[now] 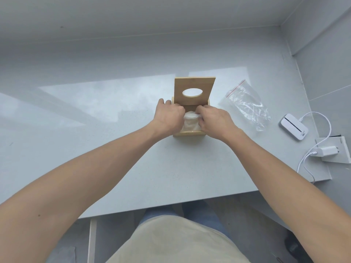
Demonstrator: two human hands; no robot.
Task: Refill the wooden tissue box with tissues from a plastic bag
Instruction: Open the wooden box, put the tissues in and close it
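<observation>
The wooden tissue box (188,133) stands in the middle of the pale grey table, its lid (194,86) with an oval hole tilted up at the back. White tissues (190,121) lie inside the open box. My left hand (169,115) and my right hand (213,120) are both over the box, fingers curled down onto the tissues from either side. The clear plastic bag (247,103) with a red zip strip lies flat to the right of the box and looks to hold nothing.
A white pocket device (293,127) with a white cable and a charger plug (325,151) lies at the table's right edge, next to a white socket plate (340,149). Walls close the back and right side. The table's front edge (171,205) is near my body.
</observation>
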